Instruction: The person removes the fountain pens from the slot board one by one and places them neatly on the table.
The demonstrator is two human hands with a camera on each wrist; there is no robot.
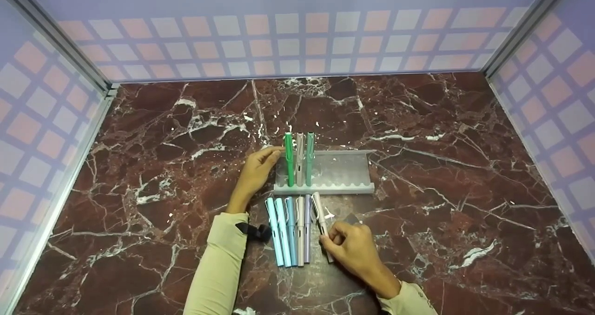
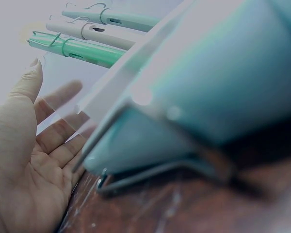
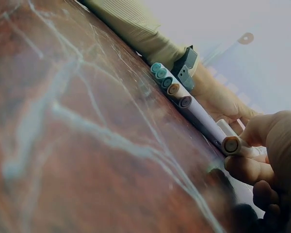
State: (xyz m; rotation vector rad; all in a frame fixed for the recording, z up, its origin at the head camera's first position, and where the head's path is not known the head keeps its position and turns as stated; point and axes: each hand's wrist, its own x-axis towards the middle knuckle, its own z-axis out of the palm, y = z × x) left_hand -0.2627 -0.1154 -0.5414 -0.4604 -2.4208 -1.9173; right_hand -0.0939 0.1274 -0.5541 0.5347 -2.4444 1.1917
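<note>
My right hand (image 1: 353, 245) pinches a pale off-white pen (image 1: 318, 206) between thumb and fingers; in the right wrist view the end of this pen (image 3: 230, 145) points at the camera. The pen slants slightly, cap end away from me. At the left edge of a clear pen stand (image 1: 344, 168) rests my left hand (image 1: 254, 173), and its fingers look extended behind the see-through plastic in the left wrist view. Three pens lean in the stand's left slots: bright green (image 1: 289, 164), grey-beige (image 1: 300, 161) and muted green (image 1: 310, 164).
Left of the held pen, several pens lie side by side before the stand: light blue ones (image 1: 274, 233), a darker blue (image 1: 291, 233), a beige (image 1: 301, 233) and a purple one (image 1: 307, 233). Marbled red-brown tabletop (image 1: 441, 166) surrounds them, with checkered panels (image 1: 320, 41) behind.
</note>
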